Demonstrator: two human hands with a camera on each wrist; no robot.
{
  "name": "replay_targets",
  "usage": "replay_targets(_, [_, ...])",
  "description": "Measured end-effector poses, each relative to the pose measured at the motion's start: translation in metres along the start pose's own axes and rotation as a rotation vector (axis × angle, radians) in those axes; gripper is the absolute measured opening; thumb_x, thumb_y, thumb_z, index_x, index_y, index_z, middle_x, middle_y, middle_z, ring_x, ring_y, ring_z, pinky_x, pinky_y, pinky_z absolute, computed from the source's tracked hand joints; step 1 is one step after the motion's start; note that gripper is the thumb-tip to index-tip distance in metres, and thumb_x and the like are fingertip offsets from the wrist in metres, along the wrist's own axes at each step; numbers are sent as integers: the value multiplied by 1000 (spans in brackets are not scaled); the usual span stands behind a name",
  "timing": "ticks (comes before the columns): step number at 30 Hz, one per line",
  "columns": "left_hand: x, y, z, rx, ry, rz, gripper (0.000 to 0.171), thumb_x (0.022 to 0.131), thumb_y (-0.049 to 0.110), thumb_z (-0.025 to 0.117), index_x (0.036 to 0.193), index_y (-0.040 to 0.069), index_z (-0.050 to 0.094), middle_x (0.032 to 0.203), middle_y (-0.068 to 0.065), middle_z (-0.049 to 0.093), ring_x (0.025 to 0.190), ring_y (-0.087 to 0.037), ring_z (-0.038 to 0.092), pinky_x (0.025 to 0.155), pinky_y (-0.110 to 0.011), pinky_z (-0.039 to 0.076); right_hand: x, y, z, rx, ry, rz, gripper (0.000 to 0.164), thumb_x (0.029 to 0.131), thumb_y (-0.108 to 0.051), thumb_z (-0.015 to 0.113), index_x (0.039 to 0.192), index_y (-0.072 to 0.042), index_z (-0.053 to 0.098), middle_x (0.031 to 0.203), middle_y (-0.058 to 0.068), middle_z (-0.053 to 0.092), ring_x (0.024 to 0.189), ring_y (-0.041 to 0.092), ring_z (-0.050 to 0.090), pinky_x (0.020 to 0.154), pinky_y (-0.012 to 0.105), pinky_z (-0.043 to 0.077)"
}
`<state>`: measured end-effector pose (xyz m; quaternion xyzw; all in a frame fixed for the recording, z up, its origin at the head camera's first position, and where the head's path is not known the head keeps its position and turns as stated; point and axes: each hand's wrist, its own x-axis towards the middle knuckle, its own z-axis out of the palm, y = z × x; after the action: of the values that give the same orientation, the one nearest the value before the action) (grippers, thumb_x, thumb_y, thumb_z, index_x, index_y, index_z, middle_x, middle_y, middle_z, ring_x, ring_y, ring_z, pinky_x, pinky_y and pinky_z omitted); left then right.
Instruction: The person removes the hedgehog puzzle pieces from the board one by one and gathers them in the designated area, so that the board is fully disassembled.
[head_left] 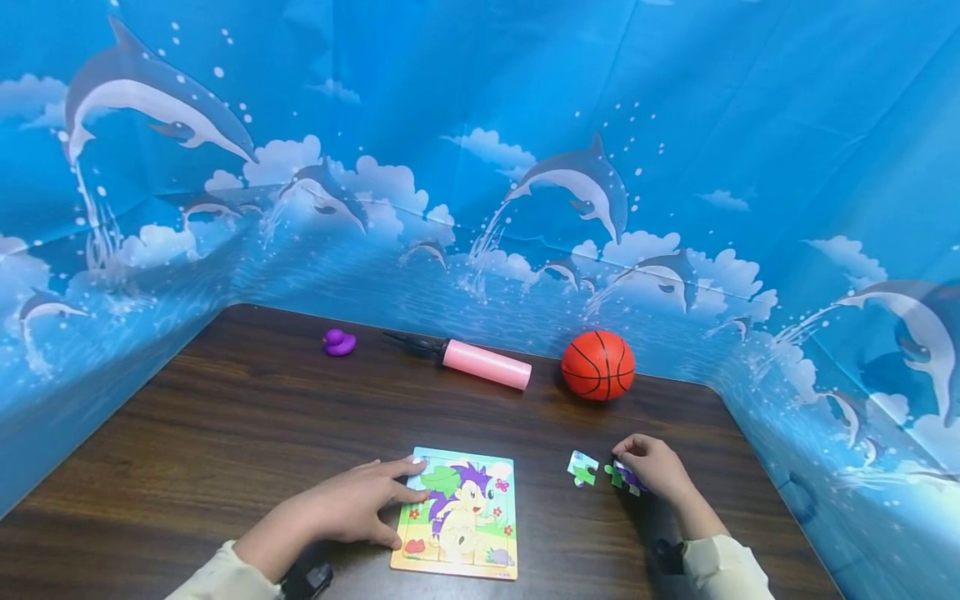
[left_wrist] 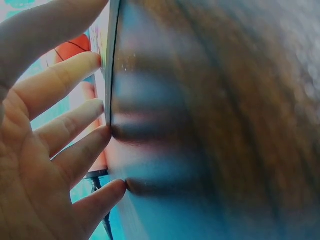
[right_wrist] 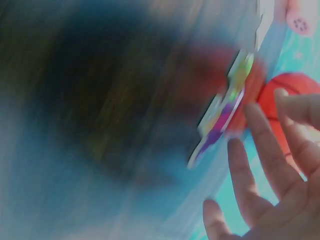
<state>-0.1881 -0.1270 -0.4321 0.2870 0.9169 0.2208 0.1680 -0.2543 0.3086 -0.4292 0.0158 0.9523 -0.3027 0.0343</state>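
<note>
A square puzzle board (head_left: pixel 480 508) with a purple-haired cartoon hedgehog lies flat on the table. My left hand (head_left: pixel 348 504) spreads its fingers along the board's left side, with fingertips at its edge and top; the left wrist view shows the fingertips (left_wrist: pixel 102 106) close to that edge. To the right of the board lies a green and light-blue puzzle piece (head_left: pixel 582 467). Beside it, green and purple puzzle pieces (head_left: pixel 619 475) sit under my right hand (head_left: pixel 656 471), which partly covers them. In the right wrist view these lie on the table just past my extended fingers (right_wrist: pixel 240 162).
At the back of the brown wooden table (head_left: pixel 247 433) are a purple rubber duck (head_left: pixel 340 342), a pink hand pump (head_left: pixel 486 365) with a black nozzle, and a small orange basketball (head_left: pixel 597 366). A blue dolphin-print curtain (head_left: pixel 420 100) surrounds the table's back and sides.
</note>
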Motion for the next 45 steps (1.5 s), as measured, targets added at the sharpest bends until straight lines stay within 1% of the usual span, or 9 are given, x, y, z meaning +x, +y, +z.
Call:
replay_targets(4, [0,0,0,1,-2,-4,58,78,39,83,133,31,65,154,-3,43,142,-32,36,113,-61,27,-3,-22,9,-62,12,-49,9,94,-13,64,98,-12,71,106,8,69,92,25,62,83,56,44])
replay_targets(7, [0,0,0,8,-3,-5,58,78,39,83,133,31,65,154,-3,42,143,-32,35,114,-60,27,-7,-47,23,-87,-28,-165,11,90,-15,71,100,-20,73,112,2,68,107,28,57,89,61,34])
replay_targets(12, [0,1,-2,13,2,0,59,78,38,83,133,29,65,155,-3,42,144,-32,33,114,-60,27,-16,-89,48,-128,-195,-419,30,81,-23,82,109,-28,73,128,-1,59,125,28,42,100,67,25])
replay_targets(15, [1,1,-2,9,3,2,60,77,38,84,133,29,65,154,-3,42,143,-33,34,113,-60,28,-20,-105,62,-141,-298,-514,39,79,-28,84,116,-31,72,138,3,53,131,29,35,103,69,22])
replay_targets(20, [2,2,-1,6,-7,-9,59,78,39,84,133,30,65,154,-3,43,142,-32,36,113,-60,28,-19,-115,77,-181,-376,-534,42,78,-34,84,118,-38,72,148,5,45,137,31,28,107,69,19])
replay_targets(32, [0,0,-2,11,0,-6,60,77,39,84,133,30,65,154,-4,42,142,-33,36,113,-61,28,-7,-127,83,-226,-449,-478,28,76,-33,86,97,-42,70,153,7,38,140,34,24,108,70,18])
replay_targets(38, [-1,1,-2,-10,-7,-6,61,78,39,83,135,30,63,155,-3,41,143,-32,34,114,-61,26,-8,-128,86,-222,-408,-513,28,73,-33,89,90,-39,68,149,4,43,139,32,26,108,66,21])
replay_targets(42, [-1,1,-2,-12,-5,-11,60,78,40,83,135,31,64,155,-4,41,143,-33,34,113,-62,27,-12,-126,89,-202,-351,-553,28,72,-34,89,91,-38,69,134,-4,55,130,24,36,105,59,28])
replay_targets(45, [-1,0,-2,-15,-6,-20,60,78,40,83,134,31,64,155,-3,42,143,-33,34,113,-62,27,-14,-124,90,-199,-334,-575,28,73,-35,89,94,-37,70,122,-11,58,121,17,44,102,53,34])
